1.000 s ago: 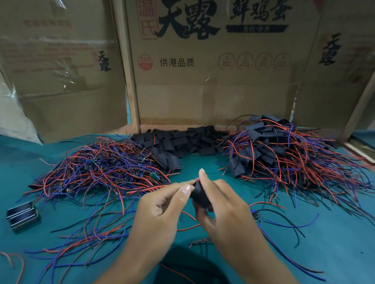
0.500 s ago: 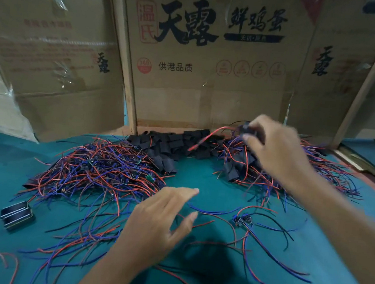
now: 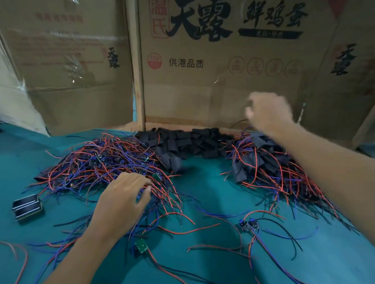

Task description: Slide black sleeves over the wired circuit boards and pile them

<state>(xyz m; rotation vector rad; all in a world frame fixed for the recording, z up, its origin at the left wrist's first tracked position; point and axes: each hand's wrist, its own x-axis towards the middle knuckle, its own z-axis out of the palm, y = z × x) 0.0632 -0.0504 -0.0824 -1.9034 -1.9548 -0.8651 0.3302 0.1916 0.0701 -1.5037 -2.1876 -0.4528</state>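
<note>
A tangle of red, blue and black wired circuit boards (image 3: 97, 163) lies at the left on the teal table (image 3: 209, 189). My left hand (image 3: 121, 202) rests on its near edge, fingers and thumb curled round some of its wires. Loose black sleeves (image 3: 188, 142) are heaped at the back centre. At the right sits the pile of sleeved boards (image 3: 268, 168). Above that pile my right hand (image 3: 268, 114) hovers, blurred, fingers loosely curled, with nothing seen in it. One bare green board (image 3: 141, 245) and two more wired boards (image 3: 249, 225) lie loose near me.
Cardboard boxes (image 3: 211, 71) wall off the back of the table. A small black block (image 3: 28, 206) lies at the left, near the wire tangle. Stray wires trail across the table's near part.
My right hand carried the sleeved board to the right pile, let it go and rose above the pile. My left hand moved forward and left onto the wire tangle.
</note>
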